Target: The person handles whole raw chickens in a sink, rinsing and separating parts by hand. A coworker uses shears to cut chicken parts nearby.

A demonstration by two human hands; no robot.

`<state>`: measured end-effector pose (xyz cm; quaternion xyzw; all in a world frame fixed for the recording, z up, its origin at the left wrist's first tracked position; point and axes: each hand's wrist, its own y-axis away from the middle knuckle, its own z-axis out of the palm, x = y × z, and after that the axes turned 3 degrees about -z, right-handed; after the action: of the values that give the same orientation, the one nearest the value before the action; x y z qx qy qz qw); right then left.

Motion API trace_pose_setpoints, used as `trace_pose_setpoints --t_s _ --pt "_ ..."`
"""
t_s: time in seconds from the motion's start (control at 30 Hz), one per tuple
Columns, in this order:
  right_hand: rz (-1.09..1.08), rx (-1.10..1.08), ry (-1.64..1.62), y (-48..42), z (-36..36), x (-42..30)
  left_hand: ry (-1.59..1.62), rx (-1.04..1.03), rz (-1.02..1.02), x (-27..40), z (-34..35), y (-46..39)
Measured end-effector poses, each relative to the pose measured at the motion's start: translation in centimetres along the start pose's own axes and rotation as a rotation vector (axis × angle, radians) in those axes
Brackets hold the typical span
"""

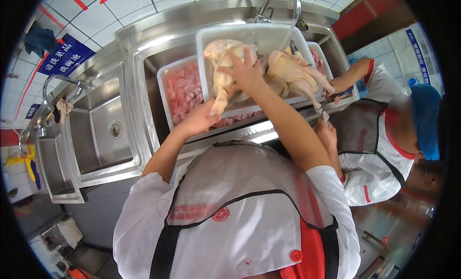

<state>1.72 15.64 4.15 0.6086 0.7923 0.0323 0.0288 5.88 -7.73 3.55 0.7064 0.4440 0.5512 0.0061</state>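
Observation:
A raw whole chicken (219,77) lies along the left side of a white plastic tub (230,30). My left hand (198,119) grips the end of its leg at the tub's near rim. Across the bird's body rests my right hand (247,73), fingers spread, pressing on the skin without closing around it. A second raw chicken (288,71) lies at the tub's right side, its legs over the rim. Water runs from a faucet (297,9) into the tub. Below the tub, a larger white bin (164,84) holds pink cut meat pieces (183,88).
A co-worker's hand (326,135) holds one leg of the second chicken; their other hand (338,84) works blue-handled scissors (344,92) beside it. Steel sink basins (97,135) with faucets (66,79) extend left. A cloth (65,108) hangs on one faucet.

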Motion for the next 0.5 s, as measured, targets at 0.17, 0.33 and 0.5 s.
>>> trace_pose_setpoints --t_s 0.17,0.33,0.5 --pt "0.13 -0.082 -0.242 0.1 -2.1 3.8 -0.079 0.25 0.302 -4.5 3.9 0.4" --pt "0.22 -0.041 -0.356 0.8 -1.3 2.3 0.558 0.025 0.011 -3.7 3.9 0.6" --pt "0.189 0.154 -0.249 2.7 -0.1 0.6 0.677 0.035 0.123 -4.7 5.2 0.9"
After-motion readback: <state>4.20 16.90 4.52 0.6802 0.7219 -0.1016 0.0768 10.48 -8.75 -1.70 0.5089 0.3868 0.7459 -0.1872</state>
